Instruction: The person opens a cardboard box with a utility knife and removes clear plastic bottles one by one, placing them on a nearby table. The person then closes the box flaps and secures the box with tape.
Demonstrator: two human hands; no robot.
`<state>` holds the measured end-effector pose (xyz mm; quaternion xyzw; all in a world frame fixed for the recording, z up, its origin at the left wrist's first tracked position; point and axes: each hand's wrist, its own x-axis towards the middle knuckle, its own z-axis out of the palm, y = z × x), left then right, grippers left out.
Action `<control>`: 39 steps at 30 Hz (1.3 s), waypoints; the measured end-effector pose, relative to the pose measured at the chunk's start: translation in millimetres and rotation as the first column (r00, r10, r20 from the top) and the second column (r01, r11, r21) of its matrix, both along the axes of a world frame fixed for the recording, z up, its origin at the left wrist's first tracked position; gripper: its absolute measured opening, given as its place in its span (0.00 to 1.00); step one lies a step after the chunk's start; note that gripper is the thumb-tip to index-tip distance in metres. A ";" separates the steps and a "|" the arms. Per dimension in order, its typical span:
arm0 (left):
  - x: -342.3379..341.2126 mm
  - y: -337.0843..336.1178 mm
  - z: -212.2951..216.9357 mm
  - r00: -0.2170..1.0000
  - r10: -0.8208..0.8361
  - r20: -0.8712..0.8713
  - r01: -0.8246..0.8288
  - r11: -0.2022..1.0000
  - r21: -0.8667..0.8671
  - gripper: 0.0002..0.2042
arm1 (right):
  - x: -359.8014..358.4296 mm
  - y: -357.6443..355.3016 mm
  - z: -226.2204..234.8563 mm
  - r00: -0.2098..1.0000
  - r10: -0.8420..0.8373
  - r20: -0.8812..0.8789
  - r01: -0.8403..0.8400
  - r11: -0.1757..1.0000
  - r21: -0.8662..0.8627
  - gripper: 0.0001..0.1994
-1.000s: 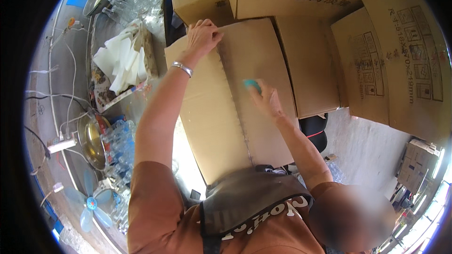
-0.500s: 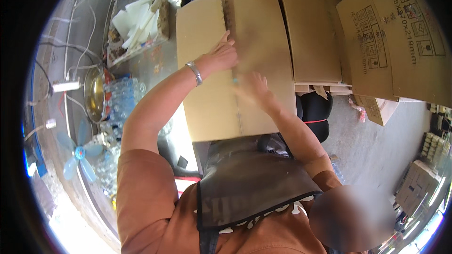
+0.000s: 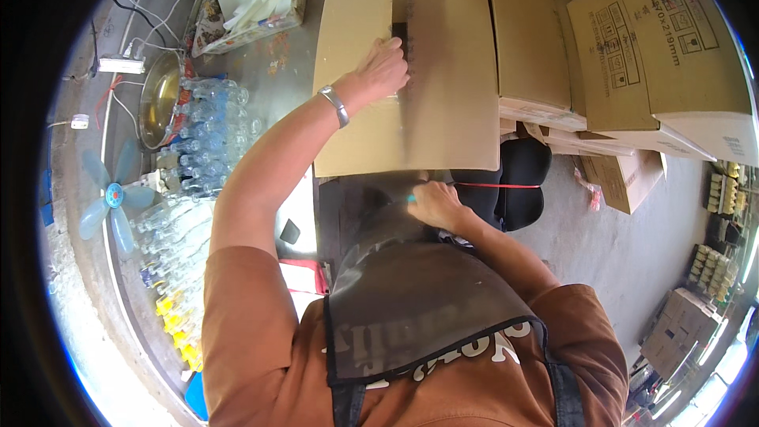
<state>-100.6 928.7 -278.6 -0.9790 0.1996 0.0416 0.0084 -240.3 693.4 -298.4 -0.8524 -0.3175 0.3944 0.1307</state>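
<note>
A brown cardboard box stands before me, its two top flaps meeting along a lengthwise seam. My left hand, with a silvery band on its wrist, has its fingers curled over the left flap's edge at the seam. A dark gap shows between the flaps just beyond those fingers. My right hand is closed just off the box's near edge, above my dark apron. A small teal bit shows at its fingers; what it belongs to I cannot make out.
More cardboard boxes crowd the right and far side. A black bundle with a red band sits by the box's near right corner. On the left are clear plastic bottles, a brass-coloured basin, a blue fan and a tray of white sheets.
My right hand has come toward me along the seam and off the box's near edge. My left hand's pointing finger has curled in at the flap edge. The whole view has shifted.
</note>
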 end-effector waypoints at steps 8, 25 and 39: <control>-39.8 14.0 41.3 0.994 0.009 0.112 -0.002 0.998 -0.064 0.17 | -47.2 -14.0 -24.5 0.536 -0.593 -0.602 0.832 0.494 0.254 0.15; -55.3 -105.0 -19.5 0.827 0.438 -0.353 -0.486 0.872 -0.054 0.37 | -65.3 -3.6 -58.4 0.262 -0.657 -0.707 0.952 0.054 0.303 0.19; -20.5 -105.0 -15.3 0.613 0.676 -0.409 -0.737 0.676 0.012 0.34 | -66.4 0.1 -45.0 0.260 -0.620 -0.740 0.951 0.033 0.307 0.21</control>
